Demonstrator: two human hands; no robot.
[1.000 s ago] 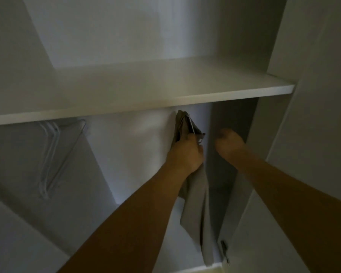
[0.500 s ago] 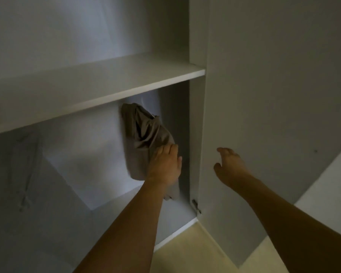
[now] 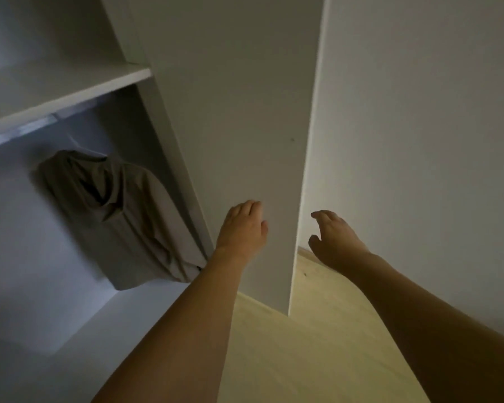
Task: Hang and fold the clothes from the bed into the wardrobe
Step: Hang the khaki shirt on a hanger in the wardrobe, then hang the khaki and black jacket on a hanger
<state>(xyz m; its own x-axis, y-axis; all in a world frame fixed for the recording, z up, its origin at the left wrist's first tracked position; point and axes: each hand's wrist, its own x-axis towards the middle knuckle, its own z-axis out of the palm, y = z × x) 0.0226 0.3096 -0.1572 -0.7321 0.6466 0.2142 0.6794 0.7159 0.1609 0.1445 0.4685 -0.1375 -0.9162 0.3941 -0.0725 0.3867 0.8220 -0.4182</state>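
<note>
I note: khaki garment (image 3: 120, 216), soft, creased, hangs in wardrobe (image 3: 35, 286) under flat white shelf (image 3: 70, 91). Left hand (image 3: 242, 228) flat on smooth door (image 3: 245, 126), fingers straight. Right hand (image 3: 332, 239) spread, empty, near door edge.

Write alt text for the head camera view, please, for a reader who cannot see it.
A person's left hand lies flat on an open white wardrobe door, the right hand open beside its edge. Inside, a brownish garment hangs below a shelf.
</note>
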